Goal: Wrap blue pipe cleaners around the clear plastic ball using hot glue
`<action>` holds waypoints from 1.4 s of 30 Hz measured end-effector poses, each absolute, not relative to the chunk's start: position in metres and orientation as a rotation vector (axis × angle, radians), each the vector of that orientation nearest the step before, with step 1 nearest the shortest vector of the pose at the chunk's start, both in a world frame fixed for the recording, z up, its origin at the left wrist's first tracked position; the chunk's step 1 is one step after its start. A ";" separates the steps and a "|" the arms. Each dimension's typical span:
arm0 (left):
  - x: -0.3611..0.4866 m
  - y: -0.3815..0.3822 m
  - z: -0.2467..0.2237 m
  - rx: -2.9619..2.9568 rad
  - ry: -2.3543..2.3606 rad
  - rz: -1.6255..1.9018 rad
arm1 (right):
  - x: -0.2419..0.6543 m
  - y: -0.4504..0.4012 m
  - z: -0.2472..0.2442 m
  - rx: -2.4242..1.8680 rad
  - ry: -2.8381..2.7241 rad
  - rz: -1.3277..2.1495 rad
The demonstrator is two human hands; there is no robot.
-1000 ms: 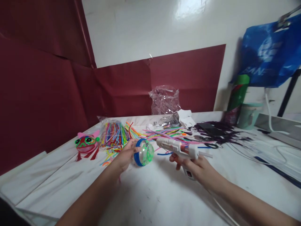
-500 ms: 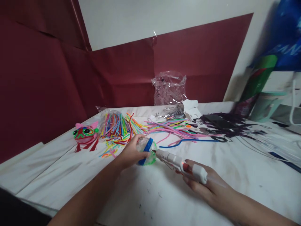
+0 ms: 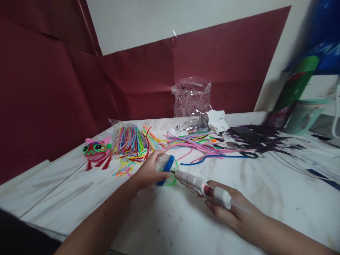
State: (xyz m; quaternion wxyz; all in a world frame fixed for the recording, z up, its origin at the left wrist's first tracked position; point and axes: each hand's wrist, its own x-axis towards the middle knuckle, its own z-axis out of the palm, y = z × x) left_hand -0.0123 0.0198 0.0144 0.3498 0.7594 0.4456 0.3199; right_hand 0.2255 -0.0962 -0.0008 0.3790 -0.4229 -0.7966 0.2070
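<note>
The right hand was closed around the grip of a white plastic glue gun, with a translucent stick coming out of its back end. The left hand was grasping, between the thumb and the other fingers, a clear plastic rounded piece with a blue band and green lines. This piece was near the middle of a white marbled table, and the nozzle of the gun pointed at its right side; whether the two touched, I cannot tell. Just beyond lay a long blue fuzzy stem. To the left stood a small pink and red figure with big eyes and red tassels, and beside it was a clear bag filled with many-coloured stems. Loose pink, yellow and green stems were spread at the centre, and a dark flat slab lay among dark purple strands to the right. Farther away were a pale green cup, a crumpled transparent bag and, behind it, maroon sheets covering part of a pale wall.
</note>
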 end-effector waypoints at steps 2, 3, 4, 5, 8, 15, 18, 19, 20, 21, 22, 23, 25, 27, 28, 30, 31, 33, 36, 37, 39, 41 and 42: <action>-0.012 0.019 0.015 1.967 1.149 0.832 | 0.226 -0.096 -0.001 -1.083 -2.027 0.525; -0.012 0.019 0.015 1.965 1.147 0.838 | 0.226 -0.096 -0.001 -1.085 -2.025 0.527; -0.012 0.019 0.015 1.959 1.148 0.847 | 0.225 -0.096 -0.001 -1.086 -2.020 0.529; -0.012 0.018 0.015 1.953 1.149 0.856 | 0.225 -0.096 -0.002 -1.084 -2.018 0.534; -0.012 0.017 0.016 1.954 1.144 0.865 | 0.224 -0.097 -0.004 -1.073 -2.017 0.544; -0.014 0.020 0.014 1.923 1.113 0.861 | 0.226 -0.097 -0.006 -1.101 -2.018 0.552; -0.015 0.022 0.012 1.909 1.096 0.856 | 0.225 -0.097 -0.004 -1.092 -2.020 0.550; -0.015 0.022 0.012 1.915 1.097 0.856 | 0.225 -0.097 -0.003 -1.092 -2.017 0.547; -0.015 0.022 0.011 1.923 1.101 0.857 | 0.224 -0.097 -0.002 -1.093 -2.016 0.547; -0.015 0.022 0.011 1.931 1.106 0.858 | 0.224 -0.097 -0.002 -1.094 -2.015 0.547; -0.015 0.022 0.012 1.938 1.112 0.857 | 0.224 -0.098 -0.002 -1.097 -2.014 0.547; -0.014 0.021 0.012 1.942 1.116 0.854 | 0.224 -0.098 -0.002 -1.100 -2.014 0.546; -0.014 0.020 0.013 1.936 1.122 0.847 | 0.224 -0.099 -0.002 -1.110 -2.019 0.540; -0.013 0.020 0.014 1.917 1.118 0.850 | 0.225 -0.099 -0.003 -1.114 -2.010 0.532; -0.013 0.020 0.014 1.908 1.112 0.854 | 0.225 -0.099 -0.003 -1.112 -2.007 0.536; -0.014 0.021 0.015 1.899 1.100 0.863 | 0.225 -0.098 -0.004 -1.114 -1.997 0.554; -0.014 0.021 0.014 1.902 1.095 0.864 | 0.225 -0.098 -0.004 -1.117 -1.993 0.562; -0.014 0.021 0.014 1.918 1.095 0.862 | 0.225 -0.097 -0.005 -1.121 -1.989 0.558; -0.015 0.021 0.014 1.947 1.117 0.857 | 0.225 -0.096 -0.005 -1.106 -2.003 0.526; -0.014 0.021 0.014 1.953 1.125 0.852 | 0.224 -0.096 -0.004 -1.100 -2.010 0.520; -0.014 0.021 0.014 1.962 1.131 0.841 | 0.224 -0.096 -0.004 -1.094 -2.018 0.519; -0.014 0.021 0.014 1.966 1.127 0.837 | 0.224 -0.097 -0.004 -1.105 -2.015 0.528; -0.014 0.021 0.014 1.968 1.125 0.839 | 0.224 -0.097 -0.004 -1.109 -2.014 0.534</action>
